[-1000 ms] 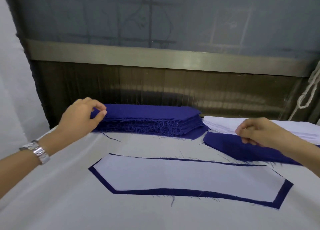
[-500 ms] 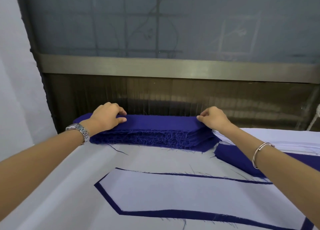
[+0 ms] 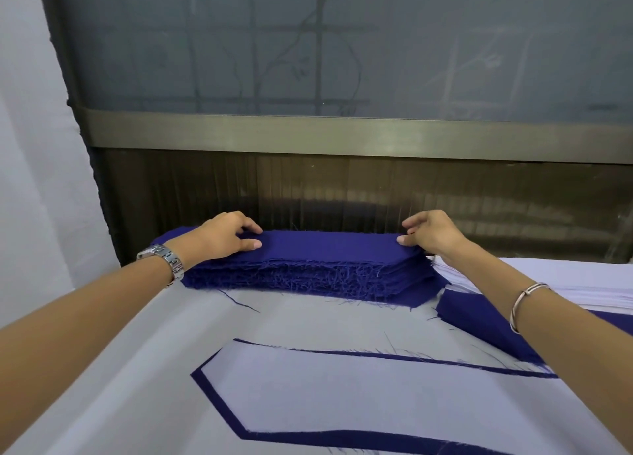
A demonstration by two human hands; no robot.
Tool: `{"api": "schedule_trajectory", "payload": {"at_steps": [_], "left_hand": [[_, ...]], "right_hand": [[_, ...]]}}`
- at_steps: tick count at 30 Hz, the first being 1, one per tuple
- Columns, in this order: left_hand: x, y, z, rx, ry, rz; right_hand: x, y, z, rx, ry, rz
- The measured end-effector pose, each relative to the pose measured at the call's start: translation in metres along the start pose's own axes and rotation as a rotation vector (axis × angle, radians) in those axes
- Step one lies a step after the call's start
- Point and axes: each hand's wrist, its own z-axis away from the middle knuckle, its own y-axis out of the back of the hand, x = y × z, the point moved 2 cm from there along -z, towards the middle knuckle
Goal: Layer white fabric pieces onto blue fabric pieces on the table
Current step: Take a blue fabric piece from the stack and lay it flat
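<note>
White-covered counter [image 3: 137,369] meets a dark panel; at its far edge the left hand [image 3: 222,237] and right hand [image 3: 430,235] pinch opposite ends of the blue fabric stack [image 3: 308,273], probably so its top piece lifts flat.

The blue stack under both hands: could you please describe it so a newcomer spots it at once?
At the table's far edge, below the dark panel, lies the blue stack, left hand and right hand holding its ends. It is thick and frayed, unlike the flat blue pile to its right.
</note>
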Motion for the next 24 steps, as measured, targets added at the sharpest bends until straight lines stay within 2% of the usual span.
{"api": "schedule_trajectory", "payload": {"at_steps": [11,16,20,24], "left_hand": [[-0.008,-0.006,-0.005,0.001,-0.008,0.059],[-0.009,-0.009,-0.011,0.015,0.000,0.017],[-0.010,-0.009,-0.014,0.052,-0.007,-0.027],[-0.009,-0.004,-0.015,0.156,-0.051,-0.115]], "right_hand": [[0.004,0.005,0.006,0.150,0.120,0.024],[0.010,0.011,0.008,0.139,0.223,-0.064],[0.018,0.015,0.014,0.144,0.332,-0.106],[0.022,0.017,0.017,0.136,0.389,-0.117]]}}
